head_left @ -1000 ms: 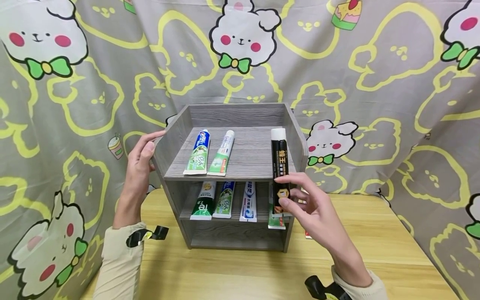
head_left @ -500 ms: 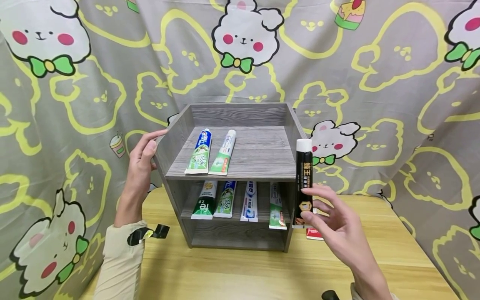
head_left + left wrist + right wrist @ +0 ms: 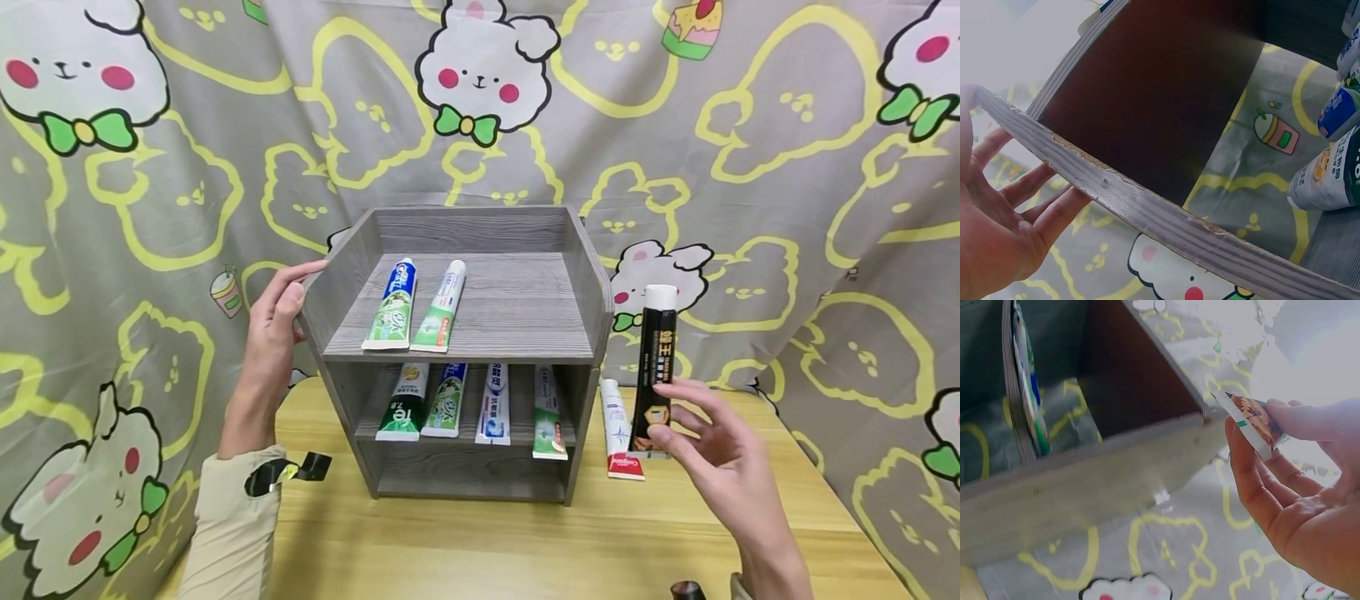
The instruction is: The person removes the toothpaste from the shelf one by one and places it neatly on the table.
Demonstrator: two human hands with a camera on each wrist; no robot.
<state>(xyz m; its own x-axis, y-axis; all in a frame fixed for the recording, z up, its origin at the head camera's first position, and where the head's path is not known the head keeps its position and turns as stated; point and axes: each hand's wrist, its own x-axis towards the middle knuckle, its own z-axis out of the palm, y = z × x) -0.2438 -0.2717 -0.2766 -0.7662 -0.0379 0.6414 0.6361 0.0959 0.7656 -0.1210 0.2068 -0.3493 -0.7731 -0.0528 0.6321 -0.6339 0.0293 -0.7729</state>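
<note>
My right hand pinches a black toothpaste tube near its flat bottom end, white cap up. It is held upright to the right of a grey wooden shelf unit. In the right wrist view, thumb and fingers meet on the tube's brown-patterned end. My left hand rests against the unit's left side panel, its fingers extended along the outer face. From the left wrist, these fingers show behind the panel's front edge. Two toothpaste tubes, blue-green and white-green, lie on the top shelf.
Several tubes lie on the middle shelf, including a dark green one and a white-blue one. Right of the unit, a white-and-red Colgate tube is on the wooden table. A patterned curtain surrounds the table.
My right hand has carried the black toothpaste tube rightward, from in front of the shelves to beyond the unit's right side. The Colgate tube has come into fuller view. My left hand stays at the panel.
</note>
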